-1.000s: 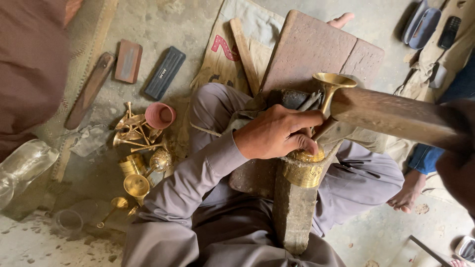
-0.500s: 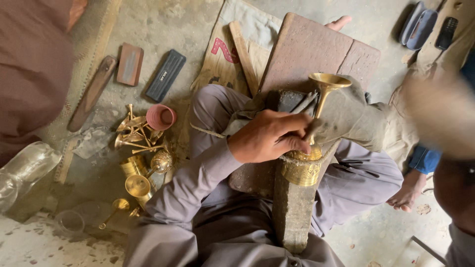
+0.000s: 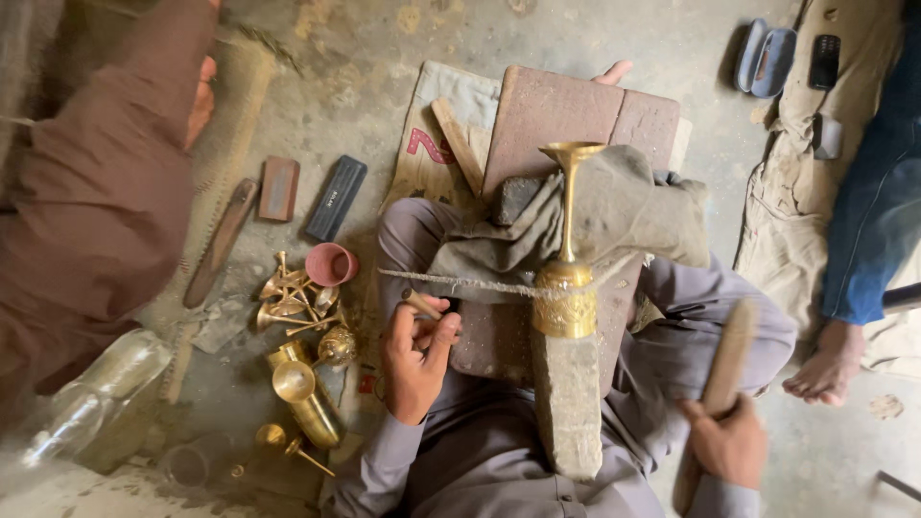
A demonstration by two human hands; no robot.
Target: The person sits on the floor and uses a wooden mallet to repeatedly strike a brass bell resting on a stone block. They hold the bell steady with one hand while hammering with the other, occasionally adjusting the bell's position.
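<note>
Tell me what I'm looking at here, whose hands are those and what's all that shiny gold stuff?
The camera sits on a person's head and looks down at their lap as they sit cross-legged on the floor. Their left hand holds a long thin file whose tip reaches a brass goblet. The goblet stands on a stone block. Their right hand grips a wooden stick. On the floor to the left lie more brass pieces and a small pink cup. Other people sit at the edges.
</note>
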